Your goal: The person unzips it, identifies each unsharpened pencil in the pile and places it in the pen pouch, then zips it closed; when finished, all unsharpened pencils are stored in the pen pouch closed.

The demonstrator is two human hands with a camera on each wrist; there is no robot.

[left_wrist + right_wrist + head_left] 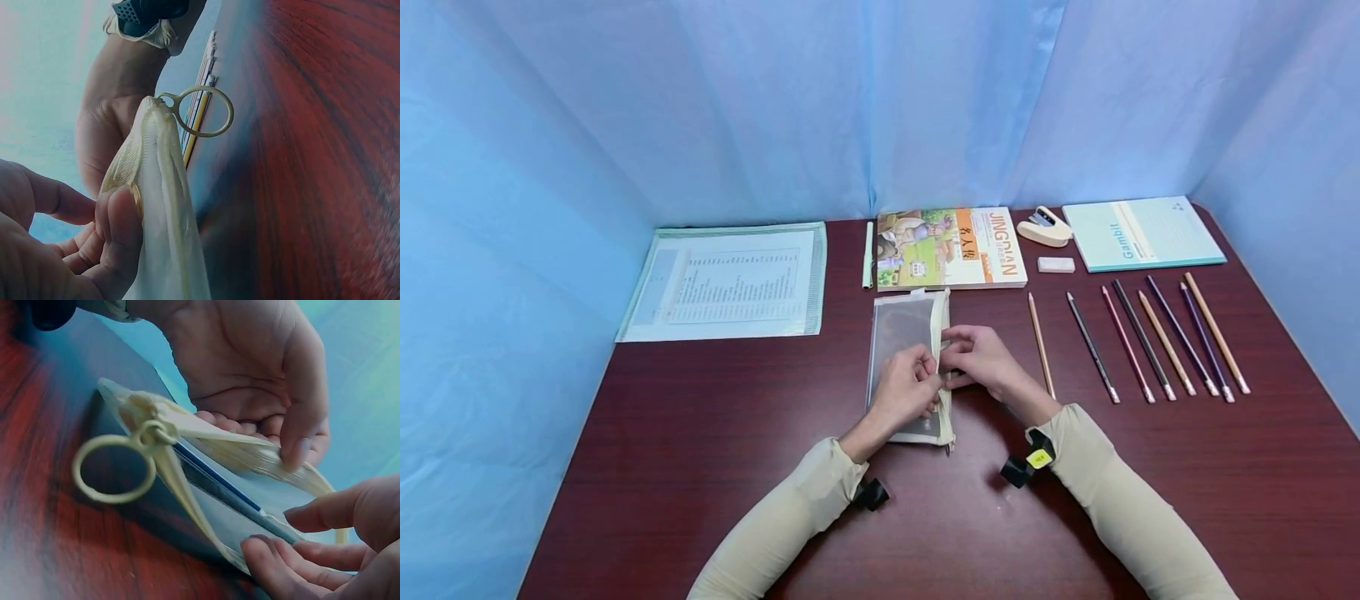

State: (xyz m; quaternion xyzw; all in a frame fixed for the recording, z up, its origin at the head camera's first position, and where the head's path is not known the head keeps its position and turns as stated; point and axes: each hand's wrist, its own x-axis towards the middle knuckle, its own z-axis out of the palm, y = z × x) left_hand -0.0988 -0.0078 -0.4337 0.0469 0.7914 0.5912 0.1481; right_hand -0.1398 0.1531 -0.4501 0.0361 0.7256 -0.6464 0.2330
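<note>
A translucent zip pouch (898, 392) with a cream border lies on the table in front of me, its zip side to the right. Between thumb and fingers my left hand (910, 385) pinches the edge of its opening. My right hand (981, 360) reaches into the opening from the right; in the right wrist view its fingers close around the end of a dark grey pencil (231, 503). A blue pencil (215, 475) lies alongside inside the pouch. A cream ring (112, 469) hangs from the zip end. The pouch's folds hide part of the fingertips.
Several pencils (1161, 337) lie in a row at the right. Along the back are a mesh document folder (730, 283), a pale pen (868, 254), a book (917, 246), a stapler (1045, 229), an eraser (1056, 265) and a notebook (1180, 237).
</note>
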